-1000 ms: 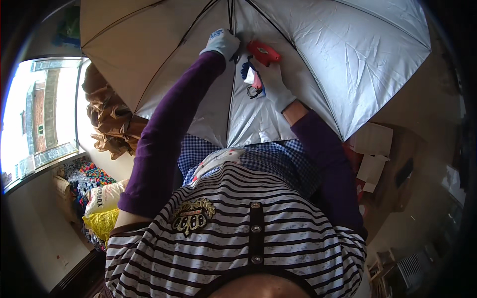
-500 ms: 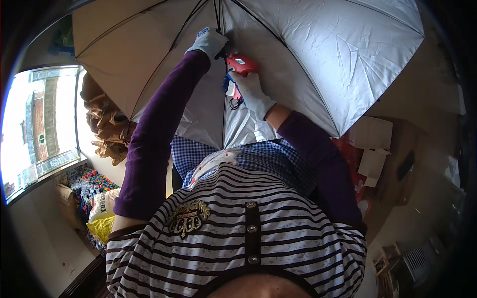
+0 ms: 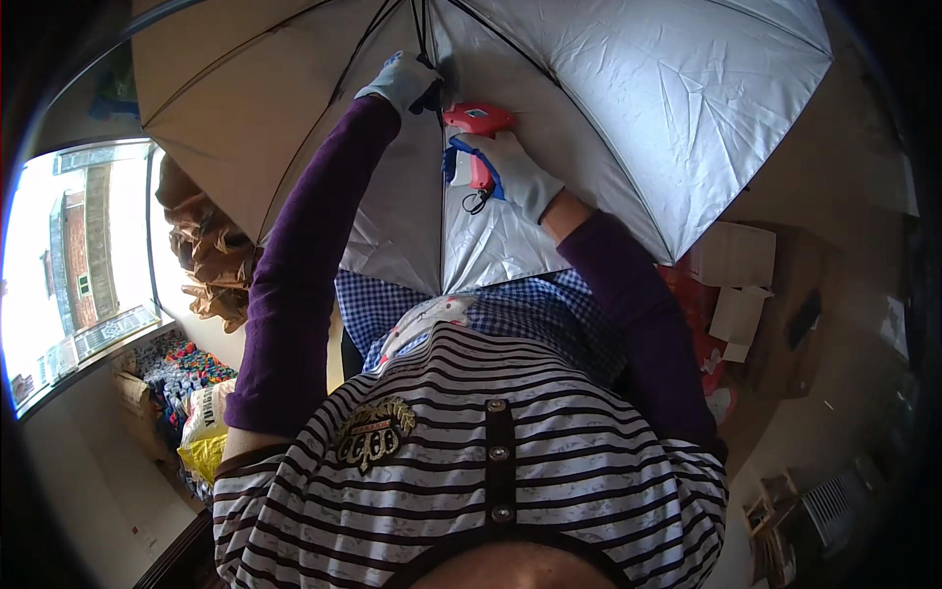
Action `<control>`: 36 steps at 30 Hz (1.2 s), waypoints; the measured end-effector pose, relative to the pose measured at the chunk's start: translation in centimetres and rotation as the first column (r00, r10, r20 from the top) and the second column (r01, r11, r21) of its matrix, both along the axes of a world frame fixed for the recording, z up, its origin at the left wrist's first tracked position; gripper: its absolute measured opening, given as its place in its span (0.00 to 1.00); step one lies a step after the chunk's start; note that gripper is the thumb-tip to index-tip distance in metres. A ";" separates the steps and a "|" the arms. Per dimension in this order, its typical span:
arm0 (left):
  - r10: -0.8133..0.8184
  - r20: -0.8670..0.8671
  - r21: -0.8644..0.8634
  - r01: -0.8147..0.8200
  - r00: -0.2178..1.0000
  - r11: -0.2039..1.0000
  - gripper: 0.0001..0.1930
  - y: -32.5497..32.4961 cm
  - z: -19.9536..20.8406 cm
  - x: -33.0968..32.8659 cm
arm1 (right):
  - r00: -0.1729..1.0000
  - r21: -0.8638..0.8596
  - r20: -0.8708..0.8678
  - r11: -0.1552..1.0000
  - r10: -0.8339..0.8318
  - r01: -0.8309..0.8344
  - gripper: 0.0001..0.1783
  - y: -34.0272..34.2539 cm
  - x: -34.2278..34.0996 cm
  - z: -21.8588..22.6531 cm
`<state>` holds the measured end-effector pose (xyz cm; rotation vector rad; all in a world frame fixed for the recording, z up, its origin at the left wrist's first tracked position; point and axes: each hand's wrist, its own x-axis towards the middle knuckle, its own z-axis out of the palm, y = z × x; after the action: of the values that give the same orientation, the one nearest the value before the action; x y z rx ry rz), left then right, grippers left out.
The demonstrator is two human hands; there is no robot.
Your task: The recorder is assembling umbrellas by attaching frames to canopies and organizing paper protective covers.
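Gloved left hand [image 3: 402, 83] gripping open silver umbrella [image 3: 628, 108] rib; right hand [image 3: 515, 177] holding red tagging gun [image 3: 476, 123]

- Floor [image 3: 834, 393]: brownish, seen at the right past the umbrella.
- Cardboard boxes [image 3: 736, 265] lie on it at the right, flattened or open.
- Yellow-and-white sack [image 3: 206, 432] sits low at the left.
- Pile of mixed coloured items [image 3: 182, 368] lies beside the sack, below the window.
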<state>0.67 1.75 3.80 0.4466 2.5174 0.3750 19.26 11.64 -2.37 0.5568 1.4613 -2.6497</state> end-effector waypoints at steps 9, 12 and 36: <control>-0.007 0.014 0.010 0.007 1.000 1.000 0.14 0.0 0.0 0.2 | 0.994 0.364 0.100 0.928 0.050 -0.083 0.13 -1.2 -1.0 -2.9; 0.012 0.031 0.057 -0.014 0.999 0.998 0.14 -0.1 0.2 0.2 | 0.998 0.185 -0.027 0.981 0.057 -0.051 0.12 -0.5 0.2 -0.1; 0.042 0.083 -0.049 -0.038 0.996 0.998 0.12 0.6 0.9 0.0 | 0.994 0.194 0.025 0.976 -0.104 0.097 0.12 -3.4 0.1 -1.5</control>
<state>0.67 2.35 4.67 0.3552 2.4505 0.3416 19.39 8.28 -3.85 0.7070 1.7361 -2.5718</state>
